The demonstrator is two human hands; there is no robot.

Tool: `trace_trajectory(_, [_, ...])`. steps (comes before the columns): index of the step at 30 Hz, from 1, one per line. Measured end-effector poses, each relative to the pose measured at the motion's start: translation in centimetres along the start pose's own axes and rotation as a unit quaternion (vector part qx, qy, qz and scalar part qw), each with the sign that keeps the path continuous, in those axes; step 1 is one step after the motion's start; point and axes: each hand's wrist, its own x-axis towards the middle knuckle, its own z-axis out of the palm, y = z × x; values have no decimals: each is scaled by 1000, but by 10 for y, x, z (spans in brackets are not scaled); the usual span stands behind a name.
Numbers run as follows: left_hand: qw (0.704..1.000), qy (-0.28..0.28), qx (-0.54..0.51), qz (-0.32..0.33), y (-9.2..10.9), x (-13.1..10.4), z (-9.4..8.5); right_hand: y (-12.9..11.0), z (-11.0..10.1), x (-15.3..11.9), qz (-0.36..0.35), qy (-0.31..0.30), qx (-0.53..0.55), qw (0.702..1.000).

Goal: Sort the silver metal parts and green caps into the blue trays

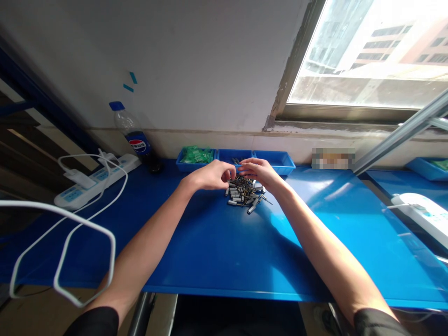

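Observation:
A loose pile of small metal parts (247,192), some with grey cylindrical ends and thin dark shafts, lies on the blue table. Over the pile's back left edge is my left hand (217,175), its fingers curled in; whatever they hold is too small to name. My right hand (261,171) hovers over the back right of the pile, thumb and fingers bent toward my left hand, with any held item hidden. Behind both hands stand joined blue trays: the left tray (178,163) holds green packets, the middle tray (224,151) some small dark parts, and the right tray (280,161) shows its blue bottom.
At the back left stands a cola bottle (138,140). A white power strip (75,193) and looping white cable (114,247) lie at left. On the right are a metal bar (395,135), another power strip (425,214) and a blue tray (425,170).

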Motion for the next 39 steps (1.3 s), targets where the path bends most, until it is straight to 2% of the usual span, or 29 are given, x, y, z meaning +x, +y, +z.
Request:
trace_trajectory(3, [993,103,-46,35,-1,3,-1,1,0,-1,12,-23,-10,1000])
trace_trajectory(6, [981,159,-95,56,1,6,2,3,0,-2,29,-67,17,997])
trace_trajectory(10, [973,173,-139,64,4,8,7,4,0,-2,46,-114,91,988])
trace_trajectory(20, [976,198,-75,42,-3,11,7,5,2,-3,57,-113,106,986])
trace_trajectory(24, [989,149,-23,-1,-3,7,3,7,1,0,13,-36,72,997])
trace_trajectory(29, [999,-48,-1,10,0,3,9,7,0,2,-56,32,85,994])
trace_trajectory(31, [995,-92,21,10,0,5,15,6,1,3,-74,40,85,993])
trace_trajectory(39, [990,-121,76,5,-2,10,28,4,3,3,-84,31,67,994])
